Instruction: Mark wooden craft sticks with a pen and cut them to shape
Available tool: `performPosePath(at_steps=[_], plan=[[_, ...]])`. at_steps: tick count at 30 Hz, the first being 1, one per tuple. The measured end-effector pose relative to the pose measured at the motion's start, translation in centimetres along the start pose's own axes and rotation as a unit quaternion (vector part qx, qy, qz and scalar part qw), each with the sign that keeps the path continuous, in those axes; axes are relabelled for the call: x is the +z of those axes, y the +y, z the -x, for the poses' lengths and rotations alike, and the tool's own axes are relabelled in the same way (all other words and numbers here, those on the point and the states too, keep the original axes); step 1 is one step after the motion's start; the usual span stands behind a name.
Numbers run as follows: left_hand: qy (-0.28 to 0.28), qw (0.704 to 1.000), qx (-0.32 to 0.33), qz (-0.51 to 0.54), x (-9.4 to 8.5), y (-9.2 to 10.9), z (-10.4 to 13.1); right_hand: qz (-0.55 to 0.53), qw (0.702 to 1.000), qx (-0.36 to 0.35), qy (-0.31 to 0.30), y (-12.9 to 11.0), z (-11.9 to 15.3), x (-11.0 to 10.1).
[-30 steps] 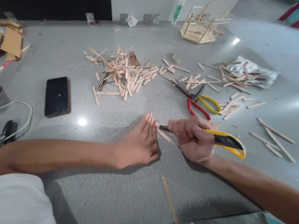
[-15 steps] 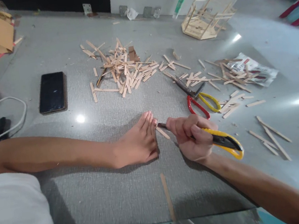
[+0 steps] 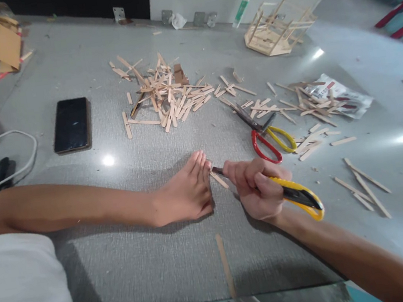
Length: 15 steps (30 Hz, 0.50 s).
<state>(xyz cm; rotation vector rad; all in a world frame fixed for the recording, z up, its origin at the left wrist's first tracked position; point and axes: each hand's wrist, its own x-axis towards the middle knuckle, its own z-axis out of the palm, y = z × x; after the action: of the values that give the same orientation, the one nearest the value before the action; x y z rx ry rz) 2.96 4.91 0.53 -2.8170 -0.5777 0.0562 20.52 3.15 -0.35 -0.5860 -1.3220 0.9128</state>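
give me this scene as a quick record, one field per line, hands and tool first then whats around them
left hand: left hand, fingertips on one end of a short wooden stick
right hand: right hand, grip closed around a yellow-and-black cutter
blade: points at the left fingertips; contact with the stick unclear
beyond hands: scissors with one red and one yellow handle, pile of sticks
far right: openwork stick frame
left side: dark phone, lying flat

Yellow-and-black cutter [image 3: 300, 196]; scissors [image 3: 266, 146] with red and yellow handles.
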Motion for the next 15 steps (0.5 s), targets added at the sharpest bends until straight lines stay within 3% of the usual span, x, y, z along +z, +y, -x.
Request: performPosePath(at_steps=[5, 15], plan=[[-0.013, 1.000, -0.003, -0.004, -0.03, 0.01, -0.10, 0.003, 1.000, 0.001, 0.005, -0.03, 0.35, 0.07], [0.014, 1.000, 0.004, 0.003, 0.15, -0.06, 0.02, 0.006, 1.000, -0.004, 0.008, -0.15, -0.20, -0.23]])
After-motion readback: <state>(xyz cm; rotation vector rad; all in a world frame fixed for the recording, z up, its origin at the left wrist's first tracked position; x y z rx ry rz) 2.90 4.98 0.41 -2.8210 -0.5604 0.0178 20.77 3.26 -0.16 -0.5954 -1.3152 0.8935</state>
